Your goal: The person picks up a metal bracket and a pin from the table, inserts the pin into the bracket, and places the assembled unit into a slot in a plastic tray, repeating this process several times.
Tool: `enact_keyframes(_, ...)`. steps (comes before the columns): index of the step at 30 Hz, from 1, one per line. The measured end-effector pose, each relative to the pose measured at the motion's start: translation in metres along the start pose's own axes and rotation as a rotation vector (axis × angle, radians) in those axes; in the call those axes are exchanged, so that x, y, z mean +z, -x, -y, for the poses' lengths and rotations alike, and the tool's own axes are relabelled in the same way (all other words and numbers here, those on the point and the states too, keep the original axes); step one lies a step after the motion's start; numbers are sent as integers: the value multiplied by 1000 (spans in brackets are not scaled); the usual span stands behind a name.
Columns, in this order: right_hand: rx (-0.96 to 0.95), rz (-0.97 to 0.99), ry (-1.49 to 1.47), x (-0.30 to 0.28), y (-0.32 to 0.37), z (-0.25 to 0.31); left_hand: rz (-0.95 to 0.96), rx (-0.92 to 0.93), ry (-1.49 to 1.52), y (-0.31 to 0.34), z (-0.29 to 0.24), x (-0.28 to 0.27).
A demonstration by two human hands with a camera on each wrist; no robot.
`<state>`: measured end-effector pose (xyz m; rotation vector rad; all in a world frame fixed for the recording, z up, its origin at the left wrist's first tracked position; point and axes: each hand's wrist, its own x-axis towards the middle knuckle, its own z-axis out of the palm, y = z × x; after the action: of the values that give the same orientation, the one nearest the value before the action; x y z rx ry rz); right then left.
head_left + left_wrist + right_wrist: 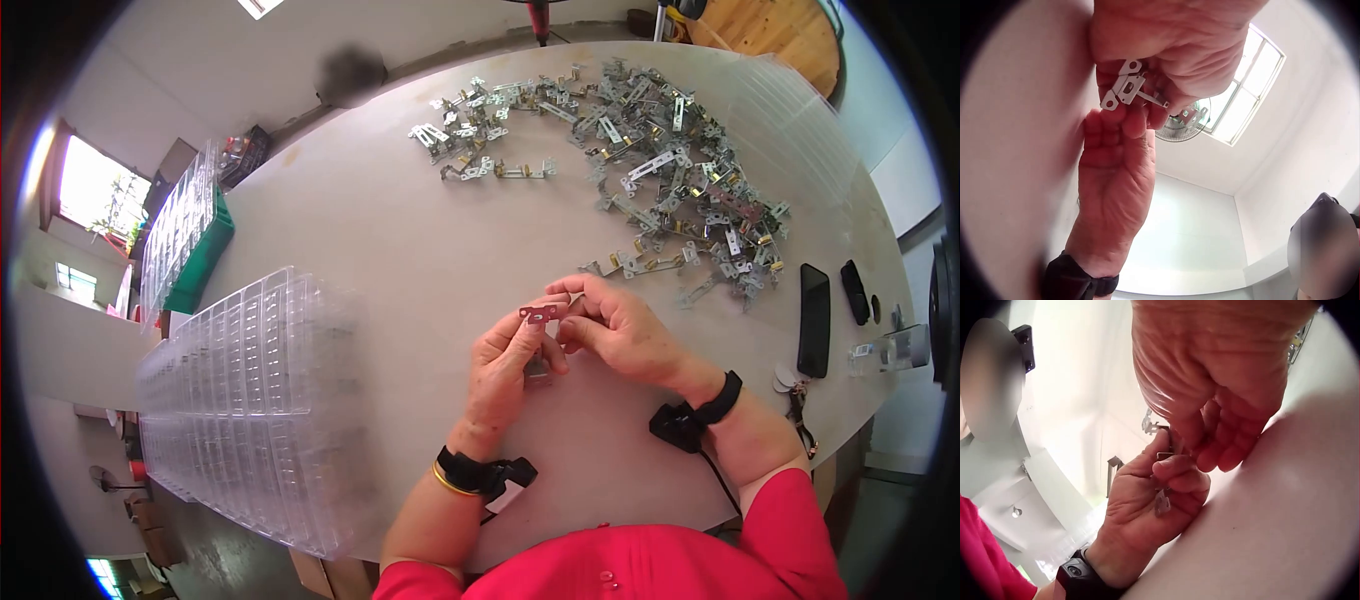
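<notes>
A metal bracket [540, 314] with round holes in its end plate is held between the thumb and curled fingers of my left hand [502, 368]. From the right, the thumb and fingertips of my right hand [622, 328] pinch at the bracket's side. The left wrist view shows the bracket's plate [1130, 89] between my left hand [1179, 40] above and my right hand [1115, 181] below. In the right wrist view, the bracket's lower end [1162, 504] pokes out of my left hand [1141, 506], while my right hand's fingers [1229, 440] hide where they meet the metal.
Many similar metal brackets [650, 160] lie heaped across the table's far side. Clear plastic trays [250, 400] are stacked at the left, with more beyond in a green crate [203, 262]. A black phone [815, 318], a clear bottle [900, 348] and pliers [800, 408] lie at the right.
</notes>
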<state>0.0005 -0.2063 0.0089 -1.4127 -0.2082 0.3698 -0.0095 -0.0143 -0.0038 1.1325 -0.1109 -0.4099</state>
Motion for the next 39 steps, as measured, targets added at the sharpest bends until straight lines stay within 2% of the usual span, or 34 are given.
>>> enact_keyframes(2,25,-20,119,-3,2,3,-29,14,2,0,-2,4)
enact_keyframes(8,-5,-179,86,2,7,22,-96,-1,28,0,-4,7)
enact_keyframes(18,-127,-133,176,21,29,48,-159,51,-147,4,1,13)
enact_keyframes(23,-207,-223,403,23,31,39,-231,69,-144,3,4,16)
enact_keyframes(39,-127,-220,533,28,37,47,-215,163,-304,5,6,18)
